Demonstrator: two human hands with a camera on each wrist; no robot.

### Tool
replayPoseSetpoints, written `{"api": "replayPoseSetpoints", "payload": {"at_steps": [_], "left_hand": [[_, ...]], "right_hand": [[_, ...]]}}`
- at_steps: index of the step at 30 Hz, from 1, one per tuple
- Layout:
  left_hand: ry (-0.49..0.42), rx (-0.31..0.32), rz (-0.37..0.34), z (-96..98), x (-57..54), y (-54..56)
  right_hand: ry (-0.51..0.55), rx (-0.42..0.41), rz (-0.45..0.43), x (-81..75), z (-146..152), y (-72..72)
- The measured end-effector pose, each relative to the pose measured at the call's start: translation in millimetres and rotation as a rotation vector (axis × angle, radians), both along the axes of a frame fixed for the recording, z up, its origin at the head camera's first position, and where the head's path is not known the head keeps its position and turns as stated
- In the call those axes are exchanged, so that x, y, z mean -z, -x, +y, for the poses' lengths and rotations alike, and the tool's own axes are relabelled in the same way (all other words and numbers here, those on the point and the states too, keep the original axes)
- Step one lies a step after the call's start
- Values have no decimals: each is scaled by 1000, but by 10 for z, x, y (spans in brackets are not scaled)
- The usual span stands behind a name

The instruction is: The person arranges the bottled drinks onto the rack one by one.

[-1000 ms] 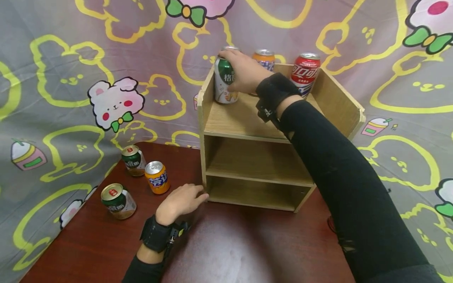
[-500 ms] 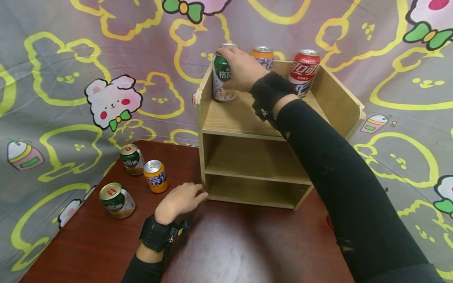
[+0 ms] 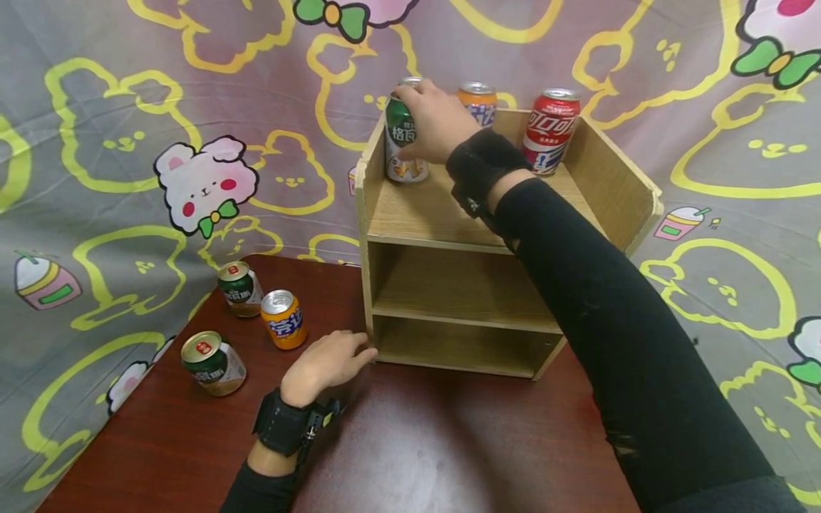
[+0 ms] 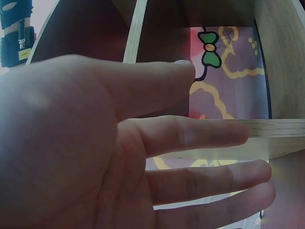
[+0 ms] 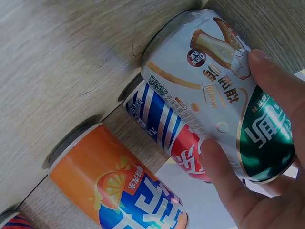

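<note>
On the shelf unit's top board, my right hand (image 3: pixel 439 125) grips a tall green-and-white drink can (image 5: pixel 207 90) near its top. The can stands upright at the left end, close to the side panel. Fingers and thumb are on opposite sides of it in the right wrist view. Behind it, a red-and-blue can (image 5: pixel 167 129) shows partly. An orange can (image 5: pixel 114 176) stands beside these, and a red cola can (image 3: pixel 551 132) is farther right. My left hand (image 3: pixel 328 365) holds nothing; its fingers are extended near the unit's lower left front corner.
The wooden shelf unit (image 3: pixel 442 243) has two lower compartments. On the dark red table (image 3: pixel 410 456), to the left, stand two short green cans (image 3: pixel 214 363) and a short orange can (image 3: pixel 284 319). Patterned cloth (image 3: pixel 288 142) hangs behind and at the sides.
The head view has shifted slightly. My right wrist has moved a little to the left, with the hand still round the can. The left hand has stayed in place.
</note>
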State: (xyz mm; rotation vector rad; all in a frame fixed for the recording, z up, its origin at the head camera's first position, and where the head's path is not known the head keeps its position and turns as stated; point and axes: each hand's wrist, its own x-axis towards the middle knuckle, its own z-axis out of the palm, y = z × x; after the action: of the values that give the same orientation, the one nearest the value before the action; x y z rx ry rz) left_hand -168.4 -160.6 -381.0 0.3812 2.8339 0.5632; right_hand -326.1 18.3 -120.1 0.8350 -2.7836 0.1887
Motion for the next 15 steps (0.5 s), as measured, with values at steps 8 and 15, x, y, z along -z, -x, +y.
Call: {"api": "replayPoseSetpoints", "payload": {"at_steps": [8, 15], "left_hand": [[-2, 2, -6, 2, -5, 0], [1, 8, 9, 8, -12, -11]], "right_hand": [[-4, 16, 20, 6, -15, -1], [-7, 58, 50, 27, -46, -27]]}}
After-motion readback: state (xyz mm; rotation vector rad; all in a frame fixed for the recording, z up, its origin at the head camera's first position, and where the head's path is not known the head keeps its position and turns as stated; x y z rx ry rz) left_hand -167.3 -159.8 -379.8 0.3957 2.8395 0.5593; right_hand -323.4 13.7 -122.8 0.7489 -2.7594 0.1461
